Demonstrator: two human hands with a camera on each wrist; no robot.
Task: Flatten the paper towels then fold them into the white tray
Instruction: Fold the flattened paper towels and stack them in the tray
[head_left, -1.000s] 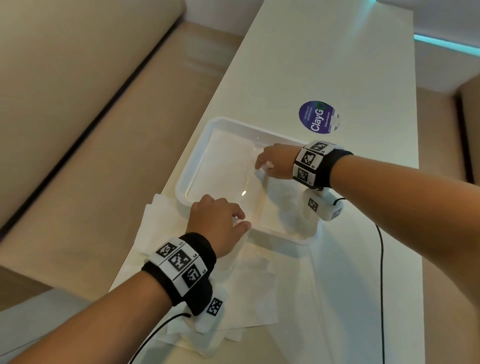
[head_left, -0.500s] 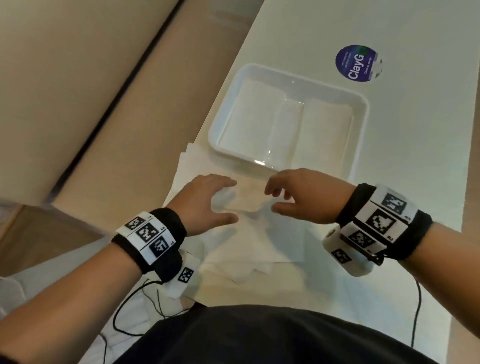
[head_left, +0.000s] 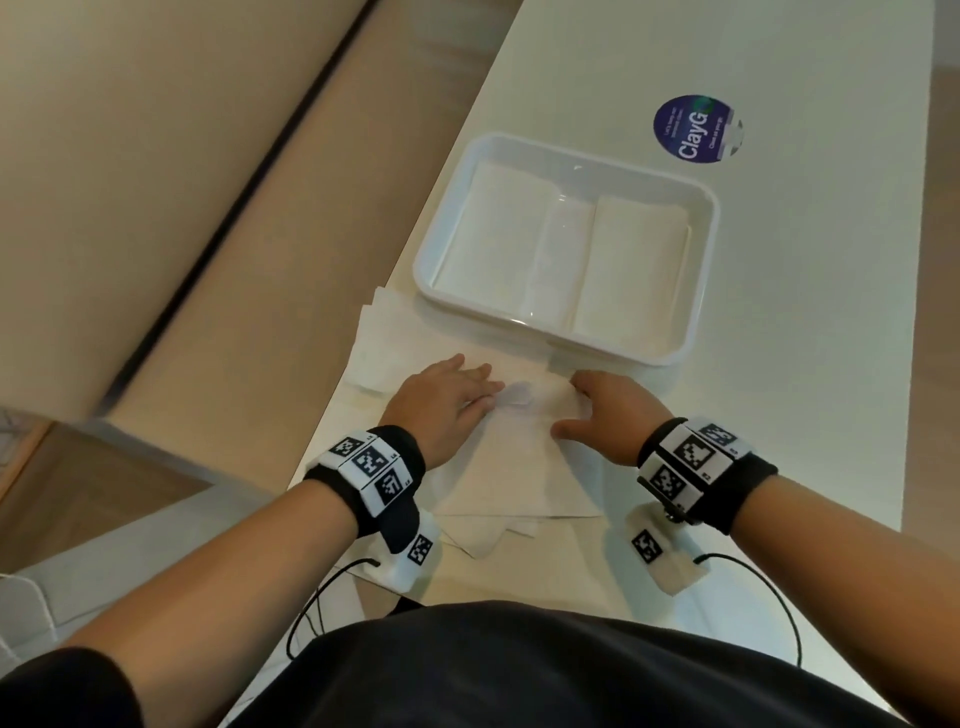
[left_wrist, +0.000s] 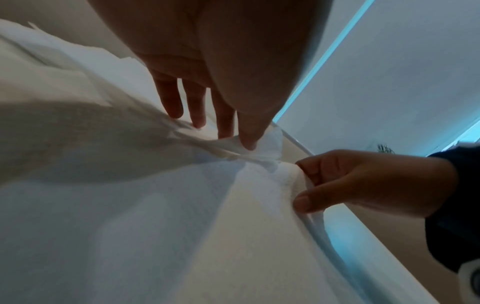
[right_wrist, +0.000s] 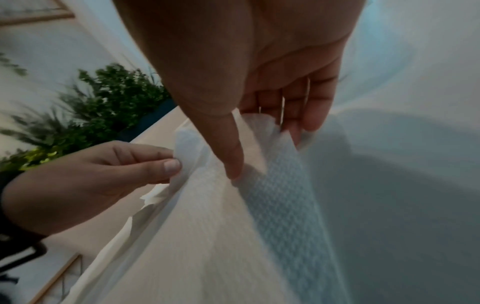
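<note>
At the near edge of the worktop (head_left: 779, 364), just in front of the white tray (head_left: 698, 291), we have brought both hands back out of the tray, where they were tucking a sheet 1 second ago, and onto the loose pile of paper towels (head_left: 514, 467). Our left hand (head_left: 447, 402) now pinches the far edge of the top sheet between thumb and fingers (left_wrist: 223, 123), and our right hand (head_left: 605, 415) grips the same edge close beside it, thumb (right_wrist: 233, 156) over the paper and fingers curled behind it. The tray already holds 2 folded towels (head_left: 631, 260) lying side by side, touching the tray's floor. We judge that the last sheet is stowed and the next round has begun: this top sheet must be lifted clear, smoothed flat, then folded. Several more sheets lie fanned beneath it, so the task is partway done.
</note>
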